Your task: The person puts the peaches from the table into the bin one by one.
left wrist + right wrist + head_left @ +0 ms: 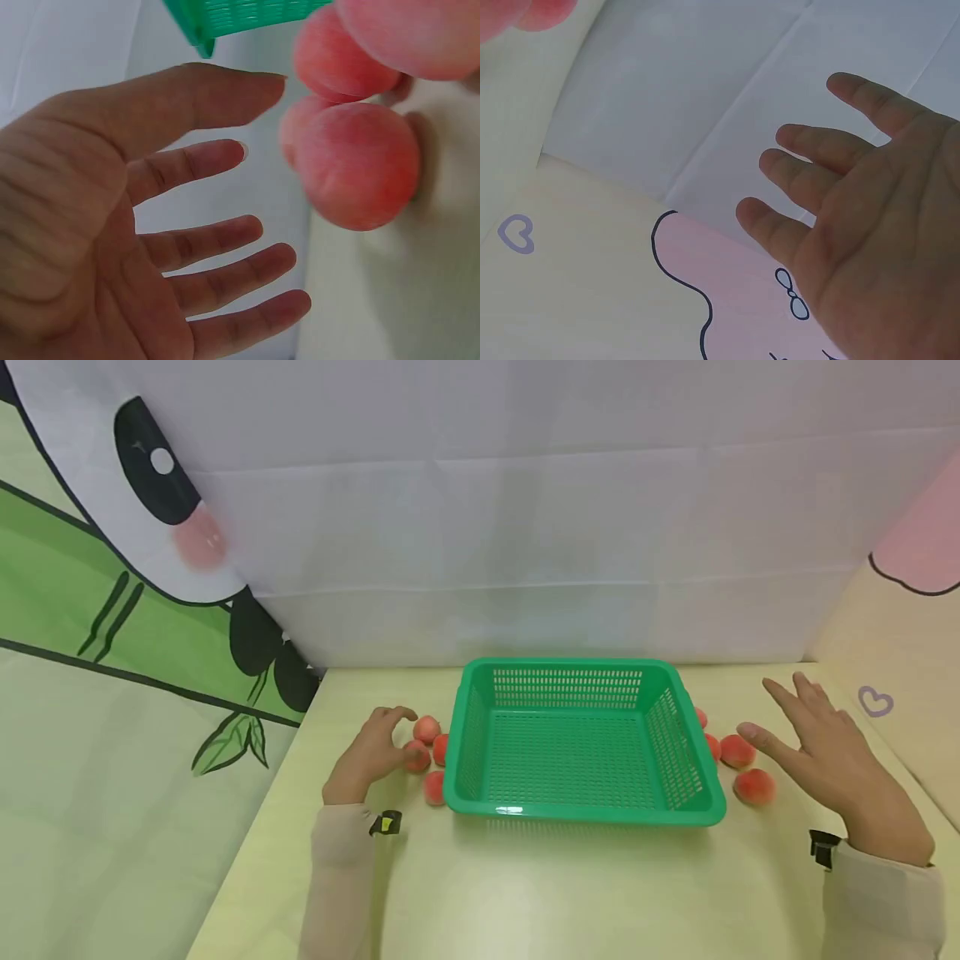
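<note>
My left hand (367,756) is at the left side of the basket (570,760), just beside the left group of peaches (435,787). Its thumb and fingers are set wide, and it holds nothing. In the left wrist view, the four fingers are spread and the thumb tip points toward the peaches, with a small gap visible between them. In the head view, the thumb overlaps the near edge of one peach.

My right hand (840,760) is raised to the right of the right group of peaches (754,787). Its fingers are extended and spread, with the thumb well apart, and it holds nothing. In the right wrist view, the palm and four fingers are visible; peaches show only at the upper left corner.

The basket is green and rectangular, has slotted walls and a mesh floor, and sits upright on the table (562,893) between my hands. Four peaches lie close along its left side. Four more show along its right side, two of them partly hidden by the rim.

A white cloth (487,527) hangs behind the table. A purple heart (875,701) is printed on the right-hand panel. Each sleeve (341,868) is light-coloured, and a black strap (386,822) shows at each wrist.
</note>
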Motion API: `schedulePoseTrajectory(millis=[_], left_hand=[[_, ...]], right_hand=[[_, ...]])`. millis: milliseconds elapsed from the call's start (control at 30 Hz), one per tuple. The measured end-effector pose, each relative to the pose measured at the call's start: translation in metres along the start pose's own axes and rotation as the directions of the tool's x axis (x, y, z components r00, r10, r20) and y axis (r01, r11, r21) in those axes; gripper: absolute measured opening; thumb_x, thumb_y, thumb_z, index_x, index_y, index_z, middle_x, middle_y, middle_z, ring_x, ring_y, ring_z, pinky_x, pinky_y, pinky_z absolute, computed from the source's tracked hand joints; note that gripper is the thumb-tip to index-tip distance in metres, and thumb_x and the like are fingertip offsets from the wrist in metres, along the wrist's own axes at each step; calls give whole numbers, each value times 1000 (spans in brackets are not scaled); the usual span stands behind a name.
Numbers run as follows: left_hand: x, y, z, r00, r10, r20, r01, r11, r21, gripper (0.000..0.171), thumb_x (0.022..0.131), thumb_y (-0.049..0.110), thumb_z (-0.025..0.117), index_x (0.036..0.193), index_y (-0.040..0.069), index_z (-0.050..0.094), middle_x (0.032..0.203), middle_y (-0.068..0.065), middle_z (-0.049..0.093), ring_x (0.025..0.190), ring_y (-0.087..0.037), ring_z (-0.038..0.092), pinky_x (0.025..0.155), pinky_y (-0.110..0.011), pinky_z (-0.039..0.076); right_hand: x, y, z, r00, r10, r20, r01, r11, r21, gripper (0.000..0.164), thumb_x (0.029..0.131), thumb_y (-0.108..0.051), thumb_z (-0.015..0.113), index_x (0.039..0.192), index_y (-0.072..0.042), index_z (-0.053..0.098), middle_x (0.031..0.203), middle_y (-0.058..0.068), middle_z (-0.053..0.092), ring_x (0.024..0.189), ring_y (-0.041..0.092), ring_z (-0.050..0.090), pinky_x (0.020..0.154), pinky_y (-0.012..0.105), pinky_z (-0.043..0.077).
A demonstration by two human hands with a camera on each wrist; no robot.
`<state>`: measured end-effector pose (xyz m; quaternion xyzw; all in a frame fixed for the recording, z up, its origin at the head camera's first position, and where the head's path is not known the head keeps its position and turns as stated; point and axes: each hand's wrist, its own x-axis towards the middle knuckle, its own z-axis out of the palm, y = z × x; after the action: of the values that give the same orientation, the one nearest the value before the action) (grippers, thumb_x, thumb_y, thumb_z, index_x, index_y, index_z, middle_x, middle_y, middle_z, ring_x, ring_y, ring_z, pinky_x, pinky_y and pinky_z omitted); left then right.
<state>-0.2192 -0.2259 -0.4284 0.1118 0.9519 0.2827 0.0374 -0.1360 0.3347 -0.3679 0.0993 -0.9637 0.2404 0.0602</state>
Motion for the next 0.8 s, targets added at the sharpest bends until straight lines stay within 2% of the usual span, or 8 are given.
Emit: schedulePoseTrajectory(millis=[200, 400, 567, 700, 800], left_hand=[[5, -8, 10, 999, -41, 36, 42, 999, -29, 52, 74, 18, 80, 117, 11, 49, 126, -23, 38, 105, -36, 45, 88, -53, 43], [8, -7, 15, 998, -45, 33, 48, 997, -62, 49, 74, 15, 78, 112, 7, 48, 112, -19, 47, 100, -32, 48, 83, -47, 46], [9, -7, 14, 998, -48, 37, 51, 995, -84, 44, 77, 13, 75, 108, 1, 47, 98, -15, 53, 87, -27, 50, 73, -39, 45], [3, -3, 0, 999, -41, -26, 39, 998, -41, 42, 81, 16, 70, 115, 4, 50, 106, -13, 53, 94, -28, 50, 79, -43, 47], [-2, 6, -13, 993, 46, -107, -49, 998, -25, 39, 87, 18, 65, 123, 7, 54, 117, -15, 50, 102, -31, 48, 85, -49, 45]], right_hand=[[4, -1, 1, 1000, -14, 0, 14, 1000, -13, 76, 97, -39, 53, 151, 0, 16, 152, 28, -5, 136, 38, -14, 101, 70, -6], [5, -8, 4, 1000, 7, 25, -4, 992, -127, 81, 96, -51, 50, 155, -16, 8, 155, 15, -12, 136, 31, -20, 103, 62, -16], [4, -15, 4, 999, 8, 32, -4, 993, -119, 80, 96, -52, 49, 155, -17, 8, 155, 15, -11, 136, 29, -20, 104, 62, -15], [4, -15, 4, 999, 19, 43, -14, 994, -109, 80, 96, -50, 50, 154, -13, 9, 155, 18, -11, 136, 31, -20, 103, 62, -16], [4, -13, 3, 998, 29, 49, -24, 995, -96, 80, 96, -49, 51, 154, -10, 11, 154, 20, -11, 136, 32, -20, 103, 63, -16]])
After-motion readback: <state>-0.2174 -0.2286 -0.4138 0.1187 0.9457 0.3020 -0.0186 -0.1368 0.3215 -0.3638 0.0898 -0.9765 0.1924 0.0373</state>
